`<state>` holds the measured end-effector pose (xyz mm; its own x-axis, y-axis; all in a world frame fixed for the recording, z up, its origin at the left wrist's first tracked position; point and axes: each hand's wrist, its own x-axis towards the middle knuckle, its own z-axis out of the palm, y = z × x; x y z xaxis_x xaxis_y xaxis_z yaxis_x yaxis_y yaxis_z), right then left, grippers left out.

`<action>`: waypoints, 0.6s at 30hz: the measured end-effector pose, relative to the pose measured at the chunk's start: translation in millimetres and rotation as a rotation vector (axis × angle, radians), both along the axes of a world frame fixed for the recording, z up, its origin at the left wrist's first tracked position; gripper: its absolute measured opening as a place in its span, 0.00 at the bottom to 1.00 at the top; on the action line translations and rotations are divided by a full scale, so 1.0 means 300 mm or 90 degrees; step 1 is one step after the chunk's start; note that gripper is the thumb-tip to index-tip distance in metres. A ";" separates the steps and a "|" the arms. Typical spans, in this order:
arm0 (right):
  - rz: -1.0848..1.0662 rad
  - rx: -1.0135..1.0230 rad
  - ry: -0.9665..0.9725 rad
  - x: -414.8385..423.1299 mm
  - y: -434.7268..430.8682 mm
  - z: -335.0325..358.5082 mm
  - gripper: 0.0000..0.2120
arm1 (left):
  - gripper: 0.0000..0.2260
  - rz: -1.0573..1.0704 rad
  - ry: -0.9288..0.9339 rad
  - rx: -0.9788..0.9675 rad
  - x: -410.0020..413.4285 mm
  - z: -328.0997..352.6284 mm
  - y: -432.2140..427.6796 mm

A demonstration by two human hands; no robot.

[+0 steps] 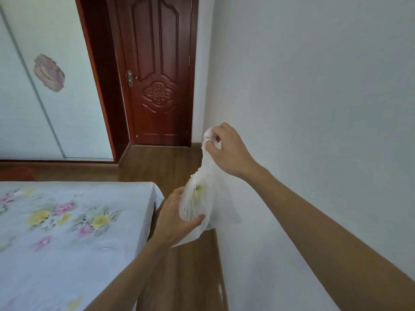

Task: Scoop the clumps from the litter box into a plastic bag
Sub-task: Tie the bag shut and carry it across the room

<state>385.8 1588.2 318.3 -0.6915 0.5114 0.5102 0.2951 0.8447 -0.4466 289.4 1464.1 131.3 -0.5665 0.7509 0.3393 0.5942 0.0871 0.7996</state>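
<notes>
Hanging white translucent plastic bag (203, 198), neck bunched

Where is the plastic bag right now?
In the head view, near the centre, the bag hangs by the wall, right of the bed: the right hand pinches its top, the left hand grips its bottom.

right hand (226, 151) pinches the gathered neck of a thin white plastic bag (202, 198); left hand (177, 221) cups its bulging bottom. floral bed (67, 232) beside, red door (157, 75) beyond.
</notes>
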 end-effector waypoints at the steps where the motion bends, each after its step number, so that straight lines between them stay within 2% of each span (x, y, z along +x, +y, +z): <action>1: 0.006 -0.014 0.004 -0.029 0.017 -0.005 0.11 | 0.37 0.005 -0.002 -0.005 -0.026 -0.004 0.013; 9: 0.043 -0.103 -0.006 -0.278 0.194 -0.040 0.12 | 0.34 0.034 -0.020 -0.022 -0.258 -0.040 0.163; 18: 0.036 -0.139 0.005 -0.638 0.445 -0.036 0.11 | 0.36 0.045 -0.014 -0.031 -0.637 -0.059 0.413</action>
<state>194.5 1721.7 307.7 -0.7184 0.5711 0.3972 0.2456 0.7425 -0.6232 98.3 1588.0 113.5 -0.6259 0.7240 0.2900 0.5678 0.1680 0.8058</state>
